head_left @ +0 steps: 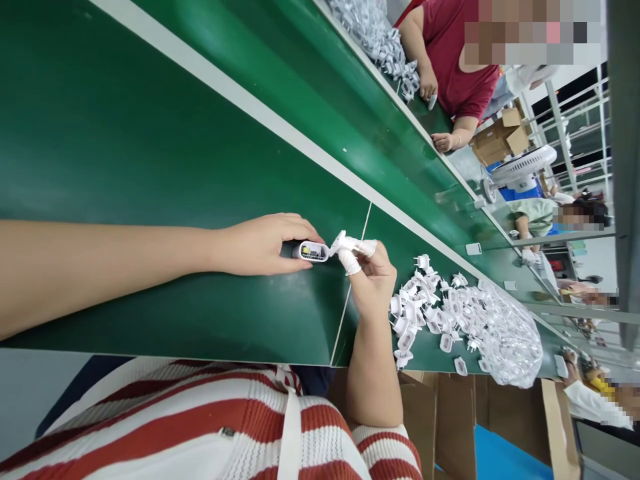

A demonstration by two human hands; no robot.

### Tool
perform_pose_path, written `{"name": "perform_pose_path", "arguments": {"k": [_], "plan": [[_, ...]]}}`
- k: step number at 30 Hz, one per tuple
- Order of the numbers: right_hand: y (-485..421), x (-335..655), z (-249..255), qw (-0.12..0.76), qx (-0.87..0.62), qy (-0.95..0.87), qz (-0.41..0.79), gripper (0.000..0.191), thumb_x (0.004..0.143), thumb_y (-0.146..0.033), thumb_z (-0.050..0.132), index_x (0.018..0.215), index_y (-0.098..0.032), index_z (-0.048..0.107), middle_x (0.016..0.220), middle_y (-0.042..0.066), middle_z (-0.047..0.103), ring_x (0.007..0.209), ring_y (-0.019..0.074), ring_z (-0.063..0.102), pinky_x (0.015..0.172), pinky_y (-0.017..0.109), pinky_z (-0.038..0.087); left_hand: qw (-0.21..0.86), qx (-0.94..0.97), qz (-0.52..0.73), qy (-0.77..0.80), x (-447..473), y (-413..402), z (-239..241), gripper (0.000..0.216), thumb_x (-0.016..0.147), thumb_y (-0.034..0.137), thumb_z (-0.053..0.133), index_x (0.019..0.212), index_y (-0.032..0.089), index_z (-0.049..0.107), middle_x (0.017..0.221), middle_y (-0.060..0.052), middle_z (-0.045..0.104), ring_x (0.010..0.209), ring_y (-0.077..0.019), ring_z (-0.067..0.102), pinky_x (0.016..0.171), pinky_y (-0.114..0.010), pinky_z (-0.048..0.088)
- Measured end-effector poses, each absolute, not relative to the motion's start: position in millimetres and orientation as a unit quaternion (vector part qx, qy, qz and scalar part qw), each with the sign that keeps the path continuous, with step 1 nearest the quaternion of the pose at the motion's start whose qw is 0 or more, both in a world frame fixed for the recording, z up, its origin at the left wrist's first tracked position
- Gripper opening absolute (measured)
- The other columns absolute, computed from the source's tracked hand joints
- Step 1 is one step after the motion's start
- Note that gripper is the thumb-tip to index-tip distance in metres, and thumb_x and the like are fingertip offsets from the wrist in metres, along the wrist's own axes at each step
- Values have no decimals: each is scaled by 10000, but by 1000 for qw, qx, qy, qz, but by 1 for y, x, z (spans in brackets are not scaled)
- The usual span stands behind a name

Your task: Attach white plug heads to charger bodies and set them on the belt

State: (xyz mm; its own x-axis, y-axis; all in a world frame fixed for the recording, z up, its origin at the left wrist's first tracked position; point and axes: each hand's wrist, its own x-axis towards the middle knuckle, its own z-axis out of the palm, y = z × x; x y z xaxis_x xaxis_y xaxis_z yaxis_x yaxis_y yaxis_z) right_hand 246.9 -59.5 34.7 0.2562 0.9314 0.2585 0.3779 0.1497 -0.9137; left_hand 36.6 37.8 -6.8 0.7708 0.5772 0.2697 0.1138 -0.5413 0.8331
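My left hand [273, 245] reaches in from the left, with thumb and fingers closed round a white oval charger housing [313, 252]. The housing's open end faces right, and small electronic parts, one yellow, show inside. My right hand [373, 267] wears white finger cots and pinches a small white plug cover [339, 241]. The cover is tilted at the mouth of the housing; whether the two touch is hard to tell. To the right of my right hand lies a loose heap of white plug covers [425, 300], several with metal pins.
A clear plastic bag [510, 340] of covers lies beside the heap on the green bench [210, 147]. A conveyor belt [320, 120] runs beyond a pale strip, carrying white pieces. Cardboard boxes [455, 420] stand below the bench edge. A co-worker in red [450, 53] sits across.
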Motion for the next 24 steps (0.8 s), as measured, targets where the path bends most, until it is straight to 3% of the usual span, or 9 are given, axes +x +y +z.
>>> {"name": "perform_pose_path", "arguments": {"k": [5, 14, 19, 24], "plan": [[-63, 249, 38, 477, -570, -652, 153, 180, 988, -268, 695, 1152, -274, 770, 1121, 67, 720, 1001, 199, 730, 880, 382, 641, 428, 836, 286, 191, 37, 38, -9, 313, 929, 427, 650, 1152, 245, 773, 1175, -28, 792, 1104, -229, 693, 1030, -351, 526], [-62, 235, 39, 295, -551, -780, 40, 297, 1067, -231, 547, 1332, -224, 681, 1099, 106, 663, 1071, 230, 658, 942, 413, 598, 430, 836, 273, 206, 36, 38, -7, 301, 916, 452, 632, 1069, 240, 782, 1153, -22, 789, 1107, -221, 683, 1033, -327, 517], [-59, 231, 35, 349, -531, -772, 13, 401, 1023, -237, 660, 1417, -275, 598, 1088, 72, 730, 993, 224, 687, 916, 414, 592, 431, 837, 262, 211, 37, 38, -5, 309, 912, 439, 602, 1077, 246, 778, 1168, -17, 786, 1125, -220, 677, 1033, -326, 507], [-59, 231, 38, 395, -509, -765, -11, 227, 997, -193, 696, 1209, -275, 695, 1070, 53, 780, 985, 213, 715, 862, 392, 595, 424, 841, 257, 218, 38, 37, -5, 323, 904, 445, 604, 1070, 232, 782, 1190, -30, 771, 1141, -222, 672, 1040, -317, 500]]}}
